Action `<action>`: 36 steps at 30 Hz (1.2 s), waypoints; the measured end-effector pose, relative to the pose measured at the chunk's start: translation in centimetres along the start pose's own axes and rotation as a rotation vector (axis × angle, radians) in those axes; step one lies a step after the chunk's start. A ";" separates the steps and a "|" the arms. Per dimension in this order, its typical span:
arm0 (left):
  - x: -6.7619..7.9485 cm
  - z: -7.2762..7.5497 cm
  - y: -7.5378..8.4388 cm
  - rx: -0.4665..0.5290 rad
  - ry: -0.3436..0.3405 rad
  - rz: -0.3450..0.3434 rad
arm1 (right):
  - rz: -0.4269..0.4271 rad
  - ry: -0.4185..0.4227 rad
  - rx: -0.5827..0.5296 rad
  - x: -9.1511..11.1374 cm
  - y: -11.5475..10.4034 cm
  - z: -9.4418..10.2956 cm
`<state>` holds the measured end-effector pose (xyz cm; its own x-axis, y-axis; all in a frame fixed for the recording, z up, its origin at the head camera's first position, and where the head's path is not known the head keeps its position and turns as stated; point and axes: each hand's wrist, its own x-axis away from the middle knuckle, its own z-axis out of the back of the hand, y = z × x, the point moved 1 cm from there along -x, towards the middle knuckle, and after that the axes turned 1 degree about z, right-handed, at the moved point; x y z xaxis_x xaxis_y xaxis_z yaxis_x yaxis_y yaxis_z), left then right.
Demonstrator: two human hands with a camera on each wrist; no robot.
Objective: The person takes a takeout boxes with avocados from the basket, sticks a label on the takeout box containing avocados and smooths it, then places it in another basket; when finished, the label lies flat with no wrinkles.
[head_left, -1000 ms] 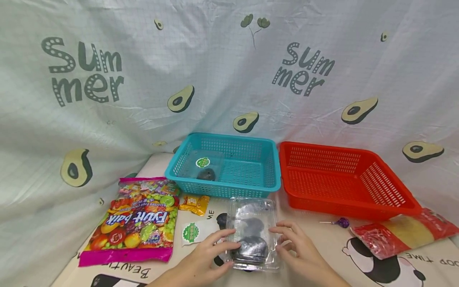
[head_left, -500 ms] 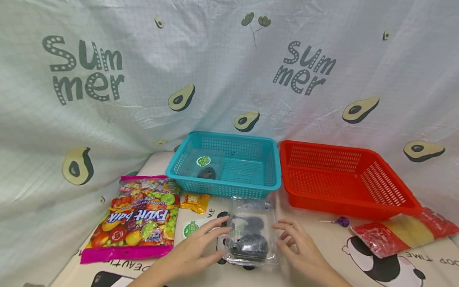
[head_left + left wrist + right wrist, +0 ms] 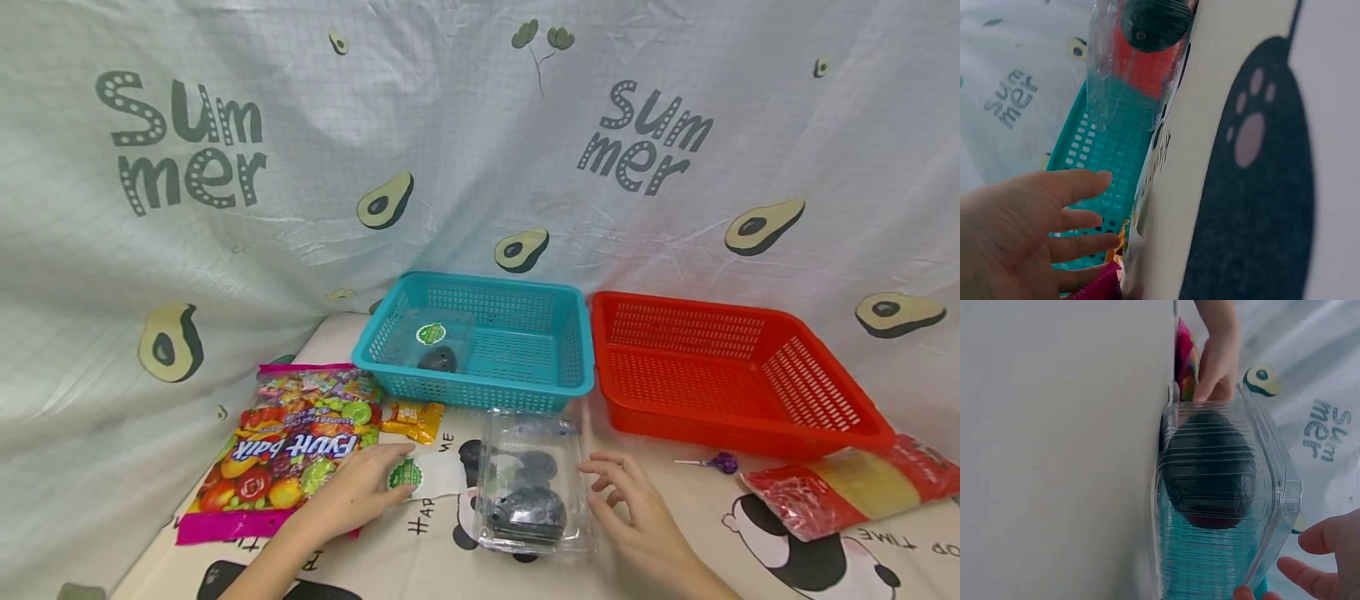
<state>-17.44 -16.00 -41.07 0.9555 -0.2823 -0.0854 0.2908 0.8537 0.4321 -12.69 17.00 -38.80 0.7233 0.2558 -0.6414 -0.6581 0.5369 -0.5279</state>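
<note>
A clear plastic clamshell box lies on the printed tablecloth with dark oval fruits inside, like ripe avocados. My right hand stays at the box's right side, fingers relaxed and fingertips close to its edge; it grips nothing. Over the right part of the fruit candy bag is my left hand. Its fingers reach toward a white slip with a green round sticker. In the left wrist view those fingers are extended and spread, with nothing held.
Behind the box stands a teal basket holding another clear box with a dark fruit. Right of it is a red basket. An orange packet, a purple lollipop and a red-and-yellow packet lie nearby.
My left hand has let go of the clear box and moved left to the candy bag and white slip. The right hand has eased slightly away from the box, which stays in place.
</note>
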 end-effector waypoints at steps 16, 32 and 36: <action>-0.7 0.6 0.5 0.202 0.032 0.014 | -0.046 -0.006 0.082 0.5 1.3 0.0; -0.8 2.9 9.7 0.556 -0.017 -0.386 | 0.230 -0.080 -0.110 -2.0 -1.7 -1.6; -1.4 2.0 11.2 0.578 0.005 -0.451 | 0.218 -0.094 -0.136 -2.3 -1.7 -2.1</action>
<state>-15.58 -6.95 -34.30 0.7496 -0.5488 -0.3700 0.5849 0.2875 0.7585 -13.63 13.83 -37.57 0.5734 0.4301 -0.6973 -0.8179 0.3499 -0.4567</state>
